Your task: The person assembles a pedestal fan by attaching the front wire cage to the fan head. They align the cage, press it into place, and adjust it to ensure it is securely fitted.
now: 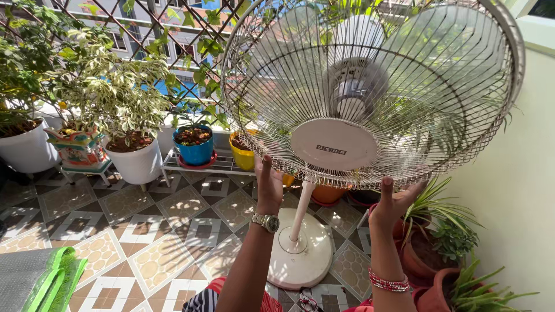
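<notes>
Balcony with tiled floor (pixel 173 231) | fan grille (pixel 370 86) tilted above both hands | left hand (pixel 269 185) and right hand (pixel 393 202) open, fingertips touching its lower rim, equally near

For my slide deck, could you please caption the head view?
Both hands, left hand and right hand, touch the lower wire guard of a white pedestal fan among potted plants.

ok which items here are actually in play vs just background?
In play:
- fan guard, both hands on its lower rim
- left hand
- right hand
- fan base

Background:
- white pot
- blue pot
- yellow pot
- terracotta pots
- green mat
</notes>
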